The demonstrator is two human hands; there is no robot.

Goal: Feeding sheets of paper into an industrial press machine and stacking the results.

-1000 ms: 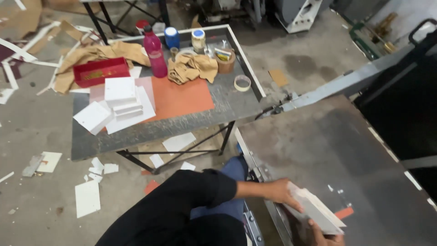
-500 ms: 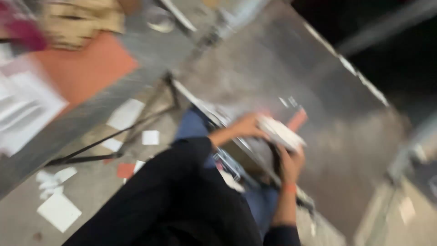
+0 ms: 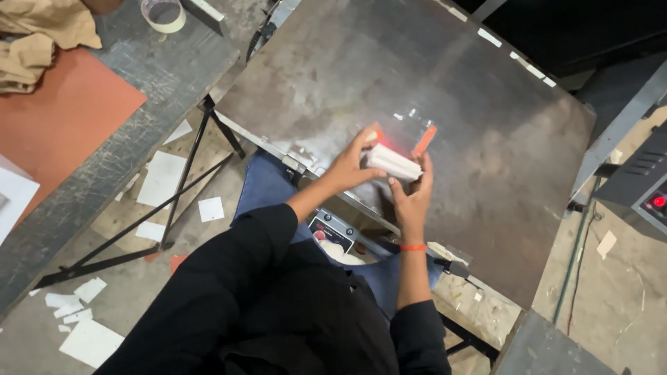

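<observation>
Two hands hold a stack of white cards (image 3: 393, 162) above the metal worktop (image 3: 486, 104), near its front edge: left hand (image 3: 351, 163) grasping one end, right hand (image 3: 411, 196) supporting below. Bare plate extends beyond; an orange strip (image 3: 424, 141) lies just behind.

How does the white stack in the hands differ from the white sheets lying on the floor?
The white stack is thick, many layers pressed together; the floor sheets are single and flat. The stack is held above the metal plate between the left hand and the right hand; the sheets lie loose and scattered, untouched. Both are white and rectangular.
</observation>
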